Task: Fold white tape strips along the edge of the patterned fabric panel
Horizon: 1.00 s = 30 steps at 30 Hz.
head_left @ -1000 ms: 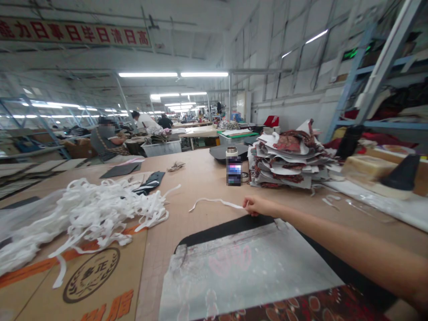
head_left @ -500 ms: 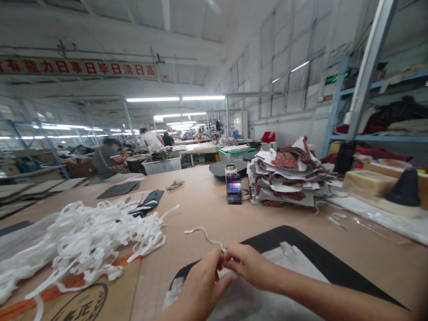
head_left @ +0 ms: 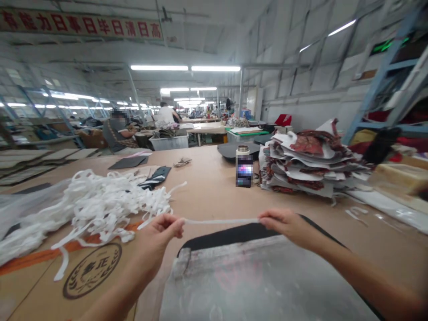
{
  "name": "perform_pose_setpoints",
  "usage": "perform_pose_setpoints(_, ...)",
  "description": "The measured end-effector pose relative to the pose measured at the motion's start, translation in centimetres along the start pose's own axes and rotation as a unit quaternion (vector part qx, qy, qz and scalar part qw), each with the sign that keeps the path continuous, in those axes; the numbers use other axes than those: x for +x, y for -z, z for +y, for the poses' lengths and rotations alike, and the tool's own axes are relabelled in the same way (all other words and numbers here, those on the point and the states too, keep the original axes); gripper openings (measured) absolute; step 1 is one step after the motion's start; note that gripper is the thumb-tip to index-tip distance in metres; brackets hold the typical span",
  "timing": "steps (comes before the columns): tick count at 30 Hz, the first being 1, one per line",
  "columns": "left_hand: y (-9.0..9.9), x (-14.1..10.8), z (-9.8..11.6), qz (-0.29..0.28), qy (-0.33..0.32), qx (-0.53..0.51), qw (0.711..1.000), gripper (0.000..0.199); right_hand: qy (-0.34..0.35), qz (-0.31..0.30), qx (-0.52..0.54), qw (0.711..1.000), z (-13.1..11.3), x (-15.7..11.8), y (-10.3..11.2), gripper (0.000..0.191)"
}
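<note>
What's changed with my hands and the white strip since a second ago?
Your left hand, out of view then, has come in and grips the strip; your right hand grips it too. The strip, loose and wavy before, now runs straight between them. The bottle and fabric stack stayed put.

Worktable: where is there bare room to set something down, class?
Free: the worktable between the white strip pile, bottle and stretched strip; a smaller patch between fabric stack and black sheet. Crowded: left, where the pile overlaps cardboard, and right of the bottle.
</note>
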<state>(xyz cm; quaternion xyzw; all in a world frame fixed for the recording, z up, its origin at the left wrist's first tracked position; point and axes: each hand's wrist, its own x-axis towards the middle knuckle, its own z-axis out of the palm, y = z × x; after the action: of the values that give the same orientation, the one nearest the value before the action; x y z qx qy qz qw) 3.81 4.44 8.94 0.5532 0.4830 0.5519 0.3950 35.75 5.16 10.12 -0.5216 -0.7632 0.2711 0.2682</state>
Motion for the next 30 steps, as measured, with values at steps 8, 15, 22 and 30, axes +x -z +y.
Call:
perform_pose_setpoints(8,2.6,-4.9,-3.3,-0.095,0.172,0.084,0.977,0.02,-0.031,-0.04,-0.14,0.989,5.9,-4.5,0.9,0.03)
perform_pose_setpoints(15,2.3,-6.3,-5.8,-0.127,0.13,0.219,0.959,0.008,-0.106,-0.033,-0.18,0.977,10.7,-5.8,-1.8,0.03)
perform_pose_setpoints(22,1.8,-6.3,-5.5,-0.136,0.111,0.33,0.927,0.006,-0.145,-0.06,-0.187,0.97,11.1,-5.6,-2.4,0.027)
perform_pose_setpoints(30,1.1,-7.0,-5.3,-0.148,-0.033,0.497,0.854,0.011,-0.13,-0.054,-0.218,0.966,7.7,-5.1,-2.7,0.03)
